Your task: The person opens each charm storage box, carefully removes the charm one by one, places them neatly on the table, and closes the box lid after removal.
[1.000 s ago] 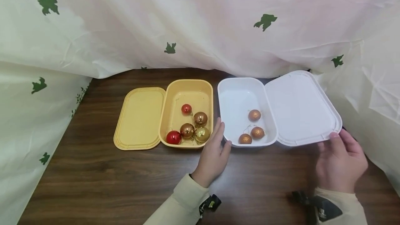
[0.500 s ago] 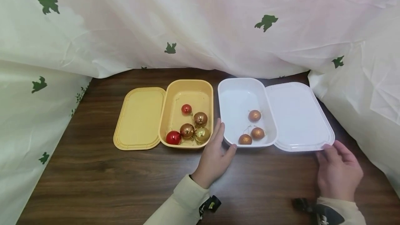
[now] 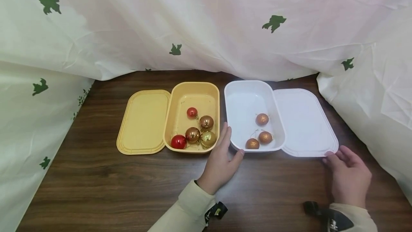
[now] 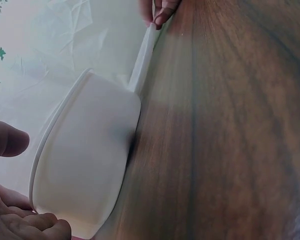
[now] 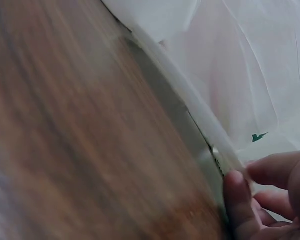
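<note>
My right hand (image 3: 351,176) pinches the near right corner of a white lid (image 3: 305,122), thumb on one face and fingers on the other. In the right wrist view the lid's edge (image 5: 187,92) runs into that pinch, close over the table. The lid lies beside the white box (image 3: 243,106), which holds 3 glittery copper Christmas baubles (image 3: 265,137). My left hand (image 3: 220,164) has fairly straight fingers along the box's near left corner. Its thumb points at the front rim; in the left wrist view the thumb (image 4: 10,140) stands apart from the box wall (image 4: 90,150).
Left of the white box stands a yellow box (image 3: 183,94) with several shiny red, bronze and gold baubles (image 3: 193,135). Its yellow lid (image 3: 145,122) lies against its left side. A white cloth (image 3: 206,20) with green birds hangs behind and beside the wooden table (image 3: 106,185).
My right hand has lowered the white lid from a tilt to nearly flat and moved slightly left with it. The left hand has stayed by the white box, its thumb shifting a little right.
</note>
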Tool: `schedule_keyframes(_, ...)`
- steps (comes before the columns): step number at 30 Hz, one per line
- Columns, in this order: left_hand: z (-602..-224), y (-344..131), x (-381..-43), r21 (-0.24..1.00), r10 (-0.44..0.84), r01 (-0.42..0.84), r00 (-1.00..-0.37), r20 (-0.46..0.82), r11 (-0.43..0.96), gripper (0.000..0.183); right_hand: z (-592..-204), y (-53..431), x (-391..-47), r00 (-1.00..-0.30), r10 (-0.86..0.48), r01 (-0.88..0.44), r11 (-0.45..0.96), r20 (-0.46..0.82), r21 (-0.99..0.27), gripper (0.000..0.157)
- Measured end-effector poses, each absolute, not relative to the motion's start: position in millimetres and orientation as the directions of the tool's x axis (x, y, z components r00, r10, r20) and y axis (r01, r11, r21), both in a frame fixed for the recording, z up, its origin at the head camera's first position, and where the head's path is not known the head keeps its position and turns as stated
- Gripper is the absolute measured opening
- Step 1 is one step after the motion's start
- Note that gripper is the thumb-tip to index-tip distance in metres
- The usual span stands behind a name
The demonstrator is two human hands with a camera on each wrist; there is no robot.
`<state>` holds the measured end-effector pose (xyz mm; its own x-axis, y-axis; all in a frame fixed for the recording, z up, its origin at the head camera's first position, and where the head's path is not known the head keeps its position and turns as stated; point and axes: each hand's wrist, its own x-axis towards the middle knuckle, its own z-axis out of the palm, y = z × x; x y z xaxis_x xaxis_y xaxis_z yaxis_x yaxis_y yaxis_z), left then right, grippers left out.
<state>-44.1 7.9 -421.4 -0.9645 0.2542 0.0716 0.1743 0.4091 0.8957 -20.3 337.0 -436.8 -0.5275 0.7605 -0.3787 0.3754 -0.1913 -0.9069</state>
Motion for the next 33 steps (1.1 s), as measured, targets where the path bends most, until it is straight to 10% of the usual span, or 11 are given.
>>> schedule_keyframes(33, -409.8, -15.8, -33.7, 0.897, 0.28, 0.203, -0.955, 0.094, 0.392, 0.066, -431.5, 331.4, -15.0, -0.582, 0.738, 0.376, -0.126, -0.34, -0.918, 0.055)
